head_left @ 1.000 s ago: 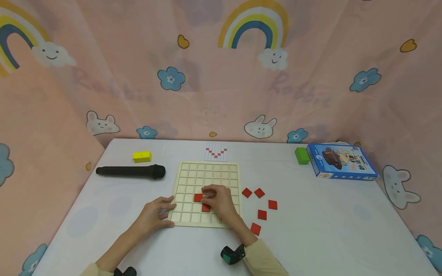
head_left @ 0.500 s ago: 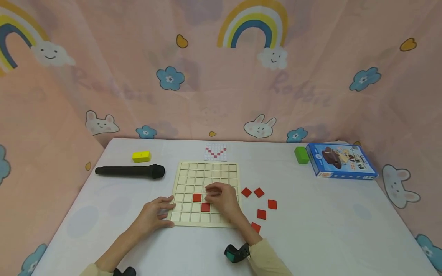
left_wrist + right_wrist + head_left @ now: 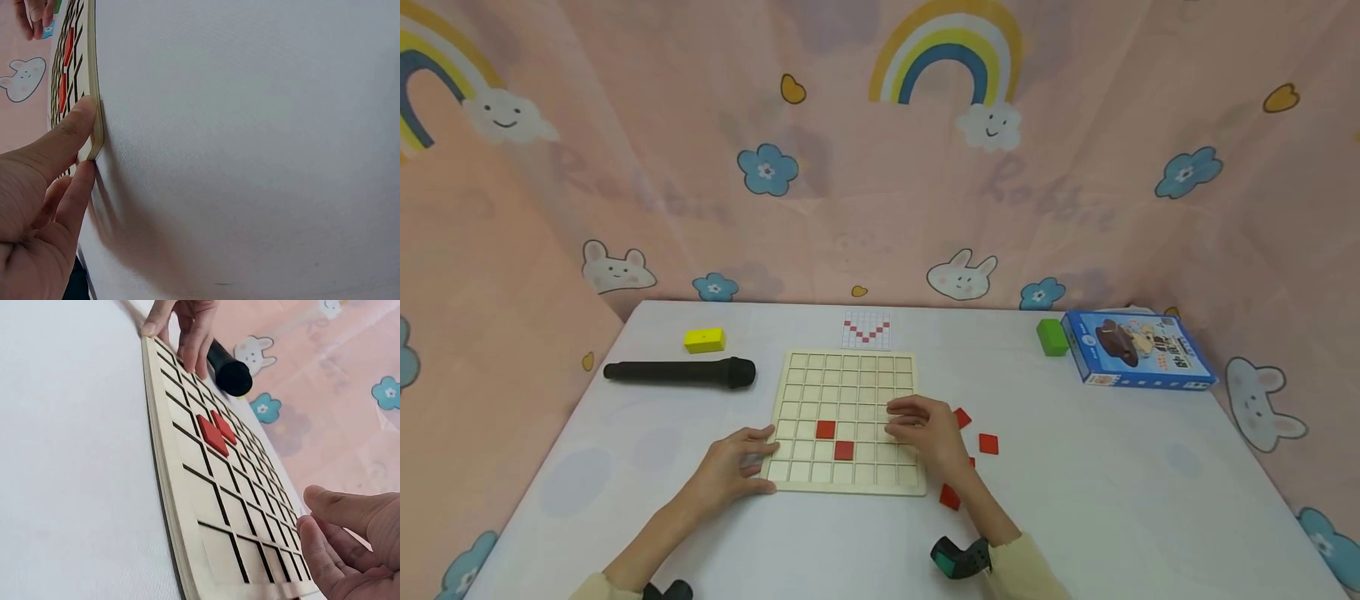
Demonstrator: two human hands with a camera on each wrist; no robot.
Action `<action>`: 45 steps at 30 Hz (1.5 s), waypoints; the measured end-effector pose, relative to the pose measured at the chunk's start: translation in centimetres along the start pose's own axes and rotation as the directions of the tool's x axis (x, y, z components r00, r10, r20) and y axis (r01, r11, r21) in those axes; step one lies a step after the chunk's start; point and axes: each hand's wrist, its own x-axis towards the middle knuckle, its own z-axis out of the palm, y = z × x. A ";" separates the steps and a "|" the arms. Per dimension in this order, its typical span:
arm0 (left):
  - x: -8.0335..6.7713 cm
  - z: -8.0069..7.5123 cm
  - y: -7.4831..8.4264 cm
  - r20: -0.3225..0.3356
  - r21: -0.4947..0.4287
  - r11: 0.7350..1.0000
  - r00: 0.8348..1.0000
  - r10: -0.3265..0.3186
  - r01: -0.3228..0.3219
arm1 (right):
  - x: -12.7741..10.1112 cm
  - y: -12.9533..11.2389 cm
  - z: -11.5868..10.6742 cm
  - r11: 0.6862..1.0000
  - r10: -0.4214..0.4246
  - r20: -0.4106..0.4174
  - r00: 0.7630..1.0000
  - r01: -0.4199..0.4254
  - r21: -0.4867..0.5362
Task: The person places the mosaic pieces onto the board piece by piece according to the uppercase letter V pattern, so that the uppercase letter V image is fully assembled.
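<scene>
Wooden grid board (image 3: 848, 421) lies flat on the white table (image 3: 1112, 500), two red tiles (image 3: 834, 439) seated in adjacent diagonal cells. Left hand (image 3: 736, 467) presses its near-left corner, fingers nearly straight. Right hand (image 3: 928, 429) hovers over the right edge, fingers loosely curled, holding nothing visible. Loose red tiles (image 3: 988, 443) lie beside it; farther back, a black microphone (image 3: 681, 372).
</scene>
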 end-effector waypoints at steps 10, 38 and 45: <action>0.0 0.0 0.2 -0.002 0.009 1.000 1.000 -0.010 0.010 | -0.9 0.9 -4.0 0.998 0.046 -0.044 0.998 -0.048 -0.040; 0.1 0.3 -0.1 -0.006 0.003 0.999 0.999 -0.043 0.043 | -2.7 5.7 -14.7 0.961 0.063 0.091 0.994 -0.036 -0.274; 0.1 0.2 -0.2 0.004 -0.002 1.000 1.000 -0.023 0.023 | -2.5 6.5 -14.8 0.941 0.023 0.143 0.989 0.027 -0.337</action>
